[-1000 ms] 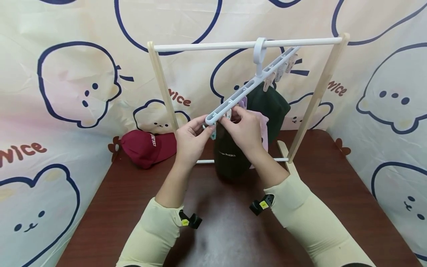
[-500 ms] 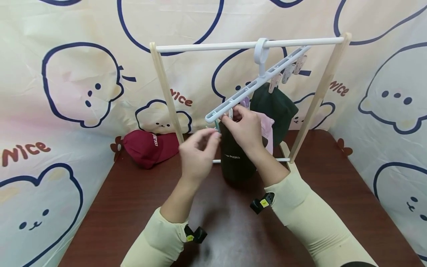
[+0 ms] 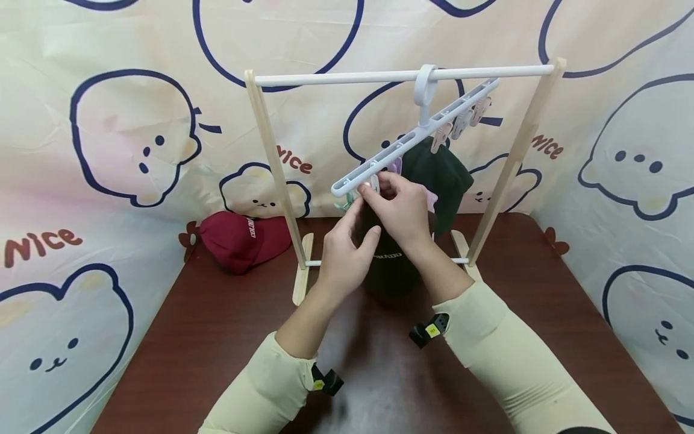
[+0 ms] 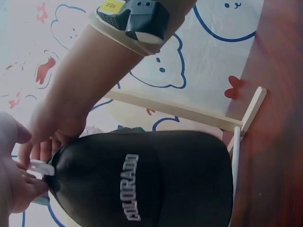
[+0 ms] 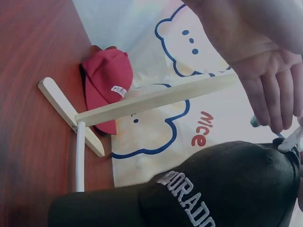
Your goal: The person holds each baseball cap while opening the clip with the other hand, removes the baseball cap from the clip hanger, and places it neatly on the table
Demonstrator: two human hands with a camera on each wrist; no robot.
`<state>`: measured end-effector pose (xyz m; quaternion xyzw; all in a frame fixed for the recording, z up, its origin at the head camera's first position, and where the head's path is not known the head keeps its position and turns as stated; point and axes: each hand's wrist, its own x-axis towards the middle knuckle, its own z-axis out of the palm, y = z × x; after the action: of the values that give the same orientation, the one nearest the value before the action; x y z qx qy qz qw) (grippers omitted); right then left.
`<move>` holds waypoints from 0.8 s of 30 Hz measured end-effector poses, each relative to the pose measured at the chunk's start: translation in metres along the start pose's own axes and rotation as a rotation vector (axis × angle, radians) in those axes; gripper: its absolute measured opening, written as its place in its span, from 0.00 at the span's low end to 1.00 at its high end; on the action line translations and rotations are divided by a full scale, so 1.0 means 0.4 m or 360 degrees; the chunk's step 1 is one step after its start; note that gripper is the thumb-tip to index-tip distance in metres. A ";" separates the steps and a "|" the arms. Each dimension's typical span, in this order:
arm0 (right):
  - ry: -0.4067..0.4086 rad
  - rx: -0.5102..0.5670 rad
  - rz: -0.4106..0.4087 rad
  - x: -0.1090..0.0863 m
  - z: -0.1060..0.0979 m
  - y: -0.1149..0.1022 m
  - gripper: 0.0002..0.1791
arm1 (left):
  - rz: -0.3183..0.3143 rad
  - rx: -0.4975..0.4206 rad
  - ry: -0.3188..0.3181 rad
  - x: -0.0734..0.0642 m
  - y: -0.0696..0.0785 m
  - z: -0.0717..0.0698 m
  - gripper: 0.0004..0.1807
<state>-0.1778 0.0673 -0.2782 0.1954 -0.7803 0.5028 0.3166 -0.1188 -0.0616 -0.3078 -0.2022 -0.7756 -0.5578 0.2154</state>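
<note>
My right hand (image 3: 398,205) pinches a white clothespin (image 3: 375,182) under the near end of a white clip hanger (image 3: 379,160). That clothespin sits at the edge of a black cap (image 4: 109,165) with COLORADO lettering, which hangs below. Just left of it is my left hand (image 3: 347,247), fingers fairly straight, the index fingertip close to the white clothespin and thumb apart. In the right wrist view the left hand's fingers (image 5: 272,99) point down above the cap. A teal clothespin (image 3: 347,201) hangs at the hanger's end, partly behind the left fingertips.
The hanger hooks over the white bar (image 3: 336,77) of a wooden rack (image 3: 515,157). A dark green cap (image 3: 441,175) and a mostly hidden pink item (image 3: 431,200) hang behind. A maroon cap (image 3: 244,241) lies on the brown table (image 3: 206,337) at left.
My left hand has let go of the teal clothespin, dropped away, then moved right beside the black cap. My right hand has stayed at the white clothespin. The hanger has swung slightly.
</note>
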 end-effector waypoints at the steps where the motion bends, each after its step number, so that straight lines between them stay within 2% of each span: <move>1: -0.0021 -0.0002 0.0013 0.002 -0.003 -0.001 0.16 | 0.0024 0.0040 0.0016 0.001 -0.001 0.000 0.32; 4: -0.0091 0.0023 0.0075 0.008 -0.013 -0.004 0.17 | 0.0099 0.0140 0.0052 0.007 -0.003 0.003 0.32; 9: -0.0204 0.0109 0.0159 0.020 -0.027 -0.009 0.17 | 0.0306 0.0303 0.0117 0.024 -0.008 0.010 0.32; 11: -0.0244 0.0136 0.0181 0.023 -0.032 -0.009 0.17 | 0.0335 0.0346 0.0135 0.031 -0.008 0.013 0.31; 15: -0.0294 0.0152 0.0230 0.029 -0.041 -0.007 0.17 | 0.0259 0.0412 0.0063 0.049 -0.001 0.013 0.30; 20: -0.0310 0.0179 0.0245 0.034 -0.044 0.002 0.16 | 0.0120 0.0548 -0.0113 0.071 0.012 0.008 0.30; 24: -0.0316 0.0207 0.0245 0.037 -0.044 0.005 0.16 | 0.0075 0.0651 -0.0178 0.086 0.020 0.003 0.28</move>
<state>-0.1845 0.0844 -0.2640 0.2040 -0.7861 0.5533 0.1850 -0.1429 -0.0555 -0.2825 -0.2030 -0.8785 -0.3714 0.2216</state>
